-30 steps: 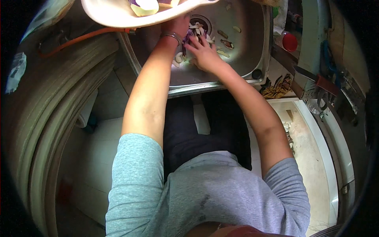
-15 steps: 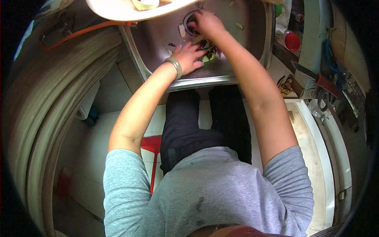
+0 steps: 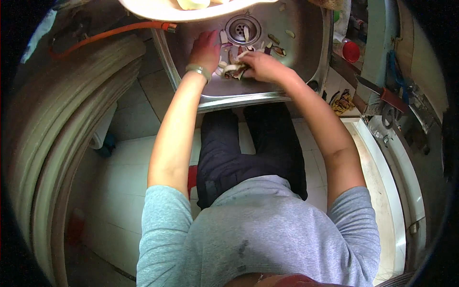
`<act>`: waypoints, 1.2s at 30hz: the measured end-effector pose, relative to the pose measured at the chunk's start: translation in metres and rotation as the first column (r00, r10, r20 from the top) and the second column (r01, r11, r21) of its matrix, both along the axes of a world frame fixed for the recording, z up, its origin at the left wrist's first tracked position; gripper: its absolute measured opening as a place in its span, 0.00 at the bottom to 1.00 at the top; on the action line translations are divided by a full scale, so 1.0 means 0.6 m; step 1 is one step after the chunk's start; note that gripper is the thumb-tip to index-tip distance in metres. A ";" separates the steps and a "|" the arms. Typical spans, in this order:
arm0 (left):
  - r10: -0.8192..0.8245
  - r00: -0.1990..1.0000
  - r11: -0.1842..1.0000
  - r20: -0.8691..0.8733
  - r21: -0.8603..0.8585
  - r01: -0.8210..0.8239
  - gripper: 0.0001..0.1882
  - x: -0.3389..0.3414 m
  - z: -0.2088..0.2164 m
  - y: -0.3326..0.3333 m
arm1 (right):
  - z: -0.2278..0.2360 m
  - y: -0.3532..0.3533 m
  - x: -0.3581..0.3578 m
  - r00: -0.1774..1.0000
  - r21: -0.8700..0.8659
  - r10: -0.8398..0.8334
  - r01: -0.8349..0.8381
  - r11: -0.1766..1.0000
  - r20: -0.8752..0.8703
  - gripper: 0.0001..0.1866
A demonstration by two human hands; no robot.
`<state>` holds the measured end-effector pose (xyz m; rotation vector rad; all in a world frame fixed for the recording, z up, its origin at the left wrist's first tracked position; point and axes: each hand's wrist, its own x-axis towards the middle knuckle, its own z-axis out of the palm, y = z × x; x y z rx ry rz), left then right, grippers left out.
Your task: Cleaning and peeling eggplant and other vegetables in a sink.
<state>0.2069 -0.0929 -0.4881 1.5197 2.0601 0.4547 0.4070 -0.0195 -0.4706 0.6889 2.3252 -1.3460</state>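
Vegetable peelings, pale on one side and dark purple or brown on the other, are strewn over the metal sink (image 3: 301, 62). My right hand (image 3: 267, 68) has its fingers closed on a clump of peelings (image 3: 233, 72) at the near part of the basin. On the sink's left side, my left hand (image 3: 206, 51), wearing a bangle (image 3: 199, 71), reaches flat with fingers stretched forward, beside some pale peelings (image 3: 224, 37). The round drain (image 3: 235, 39) is uncovered, with one pale strip lying across it. More scraps (image 3: 278, 51) lie to its right.
A white bowl (image 3: 158, 13) with pale pieces overhangs the sink's far edge. An orange hose (image 3: 114, 32) runs at the left. On the right hang a knife (image 3: 393, 100) and scissors (image 3: 388, 116), near a red lid (image 3: 351, 51). A red broom (image 3: 192, 177) shows by my leg.
My right hand has come back from the drain toward me, onto the peelings. My left hand has moved left and farther into the sink. The drain is now in plain sight.
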 end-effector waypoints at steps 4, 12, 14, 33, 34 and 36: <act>-0.087 0.991 0.984 0.100 -0.148 0.101 0.17 0.024 -0.020 0.029 | -0.052 0.004 0.032 0.988 0.181 -0.095 0.072 0.981 0.120 0.19; -0.173 0.978 0.883 0.119 -0.420 0.208 0.14 0.045 -0.019 -0.022 | -0.016 0.065 0.026 0.852 0.331 -0.405 0.298 0.895 0.330 0.13; -0.075 0.994 0.894 0.077 -0.436 0.101 0.14 0.057 -0.013 -0.029 | -0.040 0.071 0.037 0.862 0.527 -0.490 0.359 0.770 0.128 0.12; 0.525 0.805 0.846 0.277 -0.277 -0.456 0.13 -0.004 -0.023 -0.033 | -0.085 -0.013 -0.048 0.930 0.515 -0.289 0.136 0.846 0.228 0.13; 0.600 0.707 0.799 0.376 -0.332 -0.502 0.13 -0.011 -0.013 -0.039 | -0.087 -0.013 -0.039 0.926 0.475 -0.345 0.236 0.848 0.156 0.12; 0.705 0.465 0.703 0.535 -0.442 -0.557 0.12 -0.011 0.011 -0.042 | -0.070 -0.005 -0.023 0.894 0.379 -0.448 0.407 0.831 0.024 0.12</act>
